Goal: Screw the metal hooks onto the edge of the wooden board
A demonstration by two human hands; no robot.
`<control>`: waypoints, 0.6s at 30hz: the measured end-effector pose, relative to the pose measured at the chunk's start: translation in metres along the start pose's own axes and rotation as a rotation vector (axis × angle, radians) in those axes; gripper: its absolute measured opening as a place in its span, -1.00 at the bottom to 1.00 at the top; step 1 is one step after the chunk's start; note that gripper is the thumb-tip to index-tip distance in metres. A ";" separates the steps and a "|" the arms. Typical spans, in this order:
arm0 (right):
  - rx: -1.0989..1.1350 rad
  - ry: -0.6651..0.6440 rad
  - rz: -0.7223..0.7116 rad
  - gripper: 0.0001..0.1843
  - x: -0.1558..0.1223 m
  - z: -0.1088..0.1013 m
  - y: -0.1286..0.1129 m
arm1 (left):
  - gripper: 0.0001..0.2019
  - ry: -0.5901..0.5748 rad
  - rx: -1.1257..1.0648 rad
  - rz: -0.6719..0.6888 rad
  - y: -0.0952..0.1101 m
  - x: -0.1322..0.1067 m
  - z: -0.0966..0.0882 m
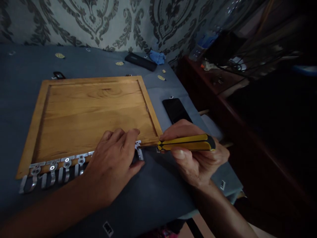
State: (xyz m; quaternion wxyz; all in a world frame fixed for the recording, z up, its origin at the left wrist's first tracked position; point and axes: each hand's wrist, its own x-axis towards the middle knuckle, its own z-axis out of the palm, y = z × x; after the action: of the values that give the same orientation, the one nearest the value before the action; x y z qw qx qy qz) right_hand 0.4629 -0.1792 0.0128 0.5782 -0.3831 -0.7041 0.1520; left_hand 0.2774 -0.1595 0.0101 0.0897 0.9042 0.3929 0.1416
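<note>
Steadying a metal hook [139, 149] at the lower right corner of the wooden board [94, 112], just right of frame centre, your left hand [112, 160] lies flat with fingers extended over the part, gripping nothing. Your right hand [198, 158] is closed around the yellow-and-black screwdriver [188, 142], held level with its tip at the hook. The hook looks small, stiff, light and likely slippery: pin it by its flat plate against the board's edge. The board appears rigid and fairly heavy, resting on the cloth-covered bench [153, 191]. More hooks [53, 170] line the lower left edge.
</note>
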 end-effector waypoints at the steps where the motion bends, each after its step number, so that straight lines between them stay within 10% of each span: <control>1: 0.007 -0.011 0.011 -0.87 0.001 0.000 -0.001 | -0.49 0.001 -0.001 -0.003 0.000 0.000 0.000; 18: 0.163 -0.323 0.400 -0.87 0.037 -0.006 -0.018 | -0.52 0.004 -0.025 -0.018 0.000 0.000 0.001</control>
State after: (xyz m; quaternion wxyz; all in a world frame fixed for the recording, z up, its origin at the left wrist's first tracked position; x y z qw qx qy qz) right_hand 0.4601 -0.1658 0.0523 0.4459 -0.4377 -0.6830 0.3782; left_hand 0.2778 -0.1600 0.0092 0.1017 0.8991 0.3995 0.1474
